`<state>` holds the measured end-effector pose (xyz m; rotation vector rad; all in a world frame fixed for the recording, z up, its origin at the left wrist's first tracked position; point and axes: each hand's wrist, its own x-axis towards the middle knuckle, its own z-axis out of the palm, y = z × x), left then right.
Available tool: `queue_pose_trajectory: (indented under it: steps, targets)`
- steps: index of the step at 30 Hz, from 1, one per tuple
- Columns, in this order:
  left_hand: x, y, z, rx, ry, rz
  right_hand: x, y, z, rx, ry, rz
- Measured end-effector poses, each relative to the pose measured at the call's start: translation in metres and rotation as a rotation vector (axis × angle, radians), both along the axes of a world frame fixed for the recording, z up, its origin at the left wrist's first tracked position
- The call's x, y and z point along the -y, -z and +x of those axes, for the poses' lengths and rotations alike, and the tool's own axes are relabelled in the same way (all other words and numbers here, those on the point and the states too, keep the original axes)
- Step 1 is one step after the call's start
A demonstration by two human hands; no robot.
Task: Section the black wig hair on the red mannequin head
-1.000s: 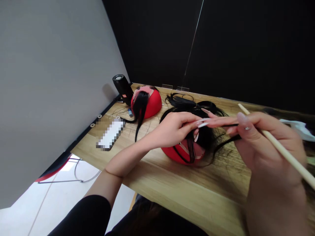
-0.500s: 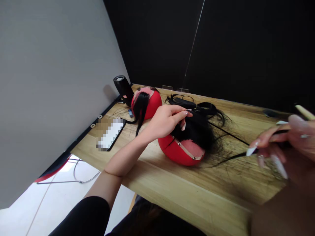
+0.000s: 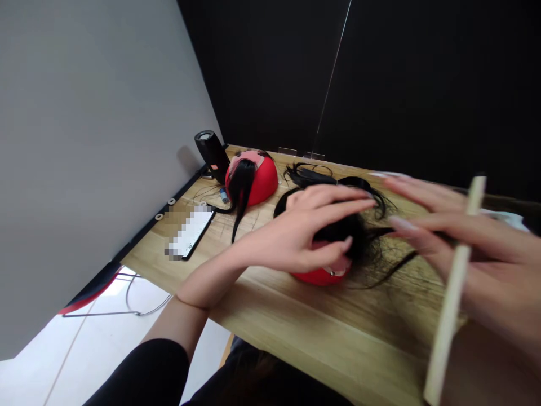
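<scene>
**My hands on the black hair of the near red block**

A gray wall point(image 3: 84, 141) rises on my left and a black backdrop point(image 3: 422, 84) stands along the far side of the wooden surface point(image 3: 338, 321). Two red head blocks sit on the surface. The near one point(image 3: 316, 276) lies in the middle, close to my side, and the far one point(image 3: 264, 180) sits toward the far left corner with a black hair piece point(image 3: 240, 189) hanging down from it.

My hands are apart, one on each side of the near block's black hair point(image 3: 342, 239). My left hand point(image 3: 304, 225), coming out of a black sleeve point(image 3: 139, 375), lies spread over the top of that hair, its fingers open and not clamped. My right hand point(image 3: 477, 248) is just to the right of the hair, its fingers point(image 3: 426, 220) extended and blurred. A long pale stick point(image 3: 452, 293) crosses that hand, but I cannot tell how it is gripped.

Beyond my left hand lies a loose tangle of black hair point(image 3: 308, 176). To the left are a phone point(image 3: 190, 231), its screen pixelated, a black speaker point(image 3: 210, 155), and a small blue spool point(image 3: 223, 195).
</scene>
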<state>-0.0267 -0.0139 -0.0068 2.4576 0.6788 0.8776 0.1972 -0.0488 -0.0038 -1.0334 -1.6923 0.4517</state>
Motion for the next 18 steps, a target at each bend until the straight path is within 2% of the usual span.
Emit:
queue_pose_trajectory:
  steps: [2, 3, 8, 11, 15, 18]
  targets:
    - [0.008, 0.000, 0.007, 0.035, 0.027, -0.102, 0.003, 0.001, -0.017, 0.038, -0.087, -0.023]
    - [0.011, 0.000, 0.009, 0.049, 0.037, -0.153, 0.003, 0.001, -0.022, -0.010, -0.111, -0.041]
    - [0.012, 0.006, 0.009, 0.111, 0.072, -0.262, -0.003, 0.003, -0.025, -0.502, -0.180, -0.178]
    - [0.010, 0.009, 0.008, 0.060, 0.027, -0.308, -0.010, 0.000, -0.019, -0.652, -0.245, -0.198]
    - [0.010, 0.012, 0.009, -0.028, 0.018, -0.322, -0.019, -0.003, -0.004, -0.763, -0.209, -0.214]
    - [0.010, 0.015, 0.008, -0.114, 0.031, -0.300, -0.025, 0.002, 0.014, -0.678, -0.082, -0.088]
